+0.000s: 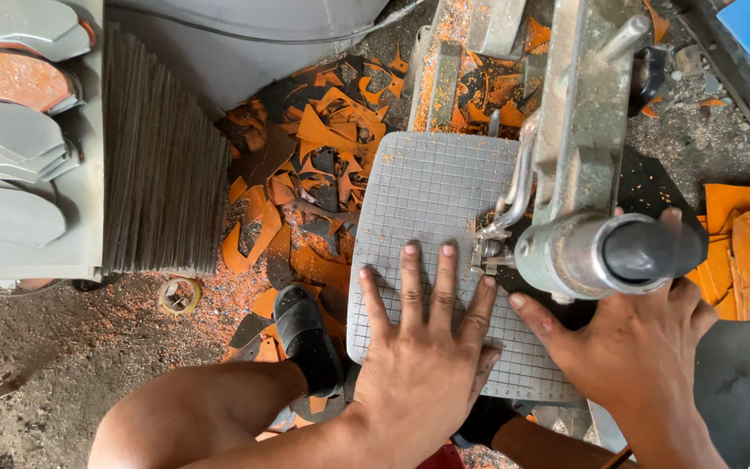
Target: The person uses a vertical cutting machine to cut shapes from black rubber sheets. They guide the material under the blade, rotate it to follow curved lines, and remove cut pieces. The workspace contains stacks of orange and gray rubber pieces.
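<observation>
Under the metal cutting machine (579, 148), a grey sheet (427, 200) with a fine grid pattern lies flat on the machine's bed. Its long axis runs from the person toward the far side of the view, tilted slightly to the right at the top, and its rounded corners show at the upper left and lower left. There is one such sheet being worked.

The left hand (423, 347) lies flat on the sheet's near half, all five fingers spread wide and pointing away from the person, gripping nothing. The right hand (635, 347) rests palm down at the sheet's right edge, partly beneath the machine's round motor housing (618, 252); its thumb points toward the blade area, and its fingers are largely hidden, so their spread cannot be told.

On the floor beyond lie many orange and black offcuts (323, 148), too many to count. At left stands one stack of thin grey sheets on edge (162, 156), beside several grey sole-shaped pieces (10, 139). One black sandal (305, 334) shows below.
</observation>
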A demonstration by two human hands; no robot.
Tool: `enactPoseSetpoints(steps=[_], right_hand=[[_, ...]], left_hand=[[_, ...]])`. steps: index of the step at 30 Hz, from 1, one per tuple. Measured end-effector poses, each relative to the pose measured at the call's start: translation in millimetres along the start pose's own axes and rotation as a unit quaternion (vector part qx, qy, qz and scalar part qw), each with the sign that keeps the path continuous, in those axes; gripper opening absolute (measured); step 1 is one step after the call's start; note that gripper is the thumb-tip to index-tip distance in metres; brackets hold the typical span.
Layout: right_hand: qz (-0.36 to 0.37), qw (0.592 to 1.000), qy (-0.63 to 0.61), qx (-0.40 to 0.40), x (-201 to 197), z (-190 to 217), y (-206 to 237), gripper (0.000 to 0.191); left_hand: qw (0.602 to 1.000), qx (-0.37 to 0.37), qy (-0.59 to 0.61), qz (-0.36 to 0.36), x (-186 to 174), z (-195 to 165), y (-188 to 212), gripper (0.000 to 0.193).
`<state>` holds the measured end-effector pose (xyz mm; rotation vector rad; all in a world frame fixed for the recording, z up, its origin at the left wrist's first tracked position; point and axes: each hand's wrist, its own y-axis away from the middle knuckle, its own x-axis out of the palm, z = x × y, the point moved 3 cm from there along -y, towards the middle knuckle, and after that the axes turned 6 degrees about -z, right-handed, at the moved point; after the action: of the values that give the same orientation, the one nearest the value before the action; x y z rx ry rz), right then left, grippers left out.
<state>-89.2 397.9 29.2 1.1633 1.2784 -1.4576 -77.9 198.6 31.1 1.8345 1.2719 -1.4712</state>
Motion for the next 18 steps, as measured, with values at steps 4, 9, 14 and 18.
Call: enactPoseSetpoints(steps=[4,9,14,18], right_hand=[[-0.005,1.0,0.013,0.006,-0.5,0.3,-3.9,0.118],[0.005,1.0,0.018,0.007,-0.9,1.2,-2.9,0.114],[0.068,0.993,-0.024,0.094,4.7,-0.7,-17.5,0.118],[0.093,0.983,-0.06,0.148,2.7,-2.0,-27.4,0.125]], left_hand=[[1.0,-0.007,0.001,0.006,-0.8,-0.3,-1.8,0.064],[1.0,-0.004,-0.001,0.013,-0.2,0.9,-0.7,0.065],[1.0,0.008,0.011,0.018,-0.5,3.5,-4.2,0.065],[0.998,0.039,-0.007,0.048,-4.7,5.7,-6.2,0.063]])
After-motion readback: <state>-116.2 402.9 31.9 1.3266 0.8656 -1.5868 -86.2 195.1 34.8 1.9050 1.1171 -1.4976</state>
